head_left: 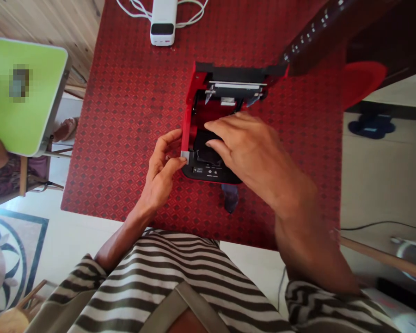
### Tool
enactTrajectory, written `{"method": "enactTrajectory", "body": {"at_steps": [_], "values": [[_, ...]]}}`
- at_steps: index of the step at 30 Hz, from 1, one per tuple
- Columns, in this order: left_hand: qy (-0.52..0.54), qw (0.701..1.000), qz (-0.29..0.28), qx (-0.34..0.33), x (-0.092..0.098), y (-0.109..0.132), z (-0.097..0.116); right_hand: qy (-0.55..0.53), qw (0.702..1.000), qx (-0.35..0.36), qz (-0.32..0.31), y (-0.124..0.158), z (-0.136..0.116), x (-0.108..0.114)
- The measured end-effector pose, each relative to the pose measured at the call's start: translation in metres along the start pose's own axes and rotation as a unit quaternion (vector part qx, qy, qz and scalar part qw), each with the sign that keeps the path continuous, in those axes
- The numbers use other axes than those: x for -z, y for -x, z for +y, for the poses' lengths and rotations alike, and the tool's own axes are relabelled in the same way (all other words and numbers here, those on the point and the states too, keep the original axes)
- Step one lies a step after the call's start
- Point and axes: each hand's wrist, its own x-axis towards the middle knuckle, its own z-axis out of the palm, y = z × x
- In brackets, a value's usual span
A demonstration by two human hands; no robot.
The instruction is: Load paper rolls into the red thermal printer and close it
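A small machine with a red frame and black base (200,173) stands on the red patterned table, its front toward me. Across its raised back part run a metal rod and a black crossbar (234,90). My left hand (164,169) holds the front left corner, thumb on a grey patch (185,156) and fingers curled along the red side. Over the inside of the machine hovers my right hand (251,150), thumb and index finger apart with nothing visible between them; its other fingers are partly hidden. Dark, wrinkled material (208,156) lies on the base below it.
A white power bank (163,27) with white cables lies at the far side of the table (125,115). Dark blue cloth (230,196) pokes out at the machine's front. A green-topped table (31,125) with a person beside it stands left; dark slippers (370,126) lie right.
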Motion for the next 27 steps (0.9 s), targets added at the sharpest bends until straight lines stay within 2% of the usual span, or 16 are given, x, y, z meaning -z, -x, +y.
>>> {"method": "enactTrajectory", "body": {"at_steps": [2,6,11,15,18,22,27], "values": [[-0.004,1.0,-0.011,-0.001,0.001,0.001,0.001,0.022,0.999,0.0,-0.028,-0.012,0.003,-0.01],[-0.001,1.0,-0.022,0.013,0.002,0.002,0.004,0.059,0.998,0.008,-0.038,-0.018,0.011,-0.021],[0.016,1.0,-0.018,-0.005,0.002,-0.003,0.004,0.053,0.996,0.038,-0.053,-0.022,0.023,-0.021],[0.024,1.0,0.0,-0.007,0.002,-0.005,-0.001,0.068,0.993,0.029,-0.089,-0.028,0.025,-0.019],[0.029,1.0,0.008,-0.003,0.002,-0.004,-0.003,0.057,0.993,0.034,-0.094,-0.029,0.026,-0.016],[0.033,0.999,0.003,0.0,0.002,-0.002,-0.004,0.005,0.998,0.017,-0.059,-0.022,0.024,-0.006],[0.043,0.999,0.002,-0.002,0.001,-0.001,-0.005,-0.008,0.999,0.009,-0.037,-0.009,0.011,0.016]]}}
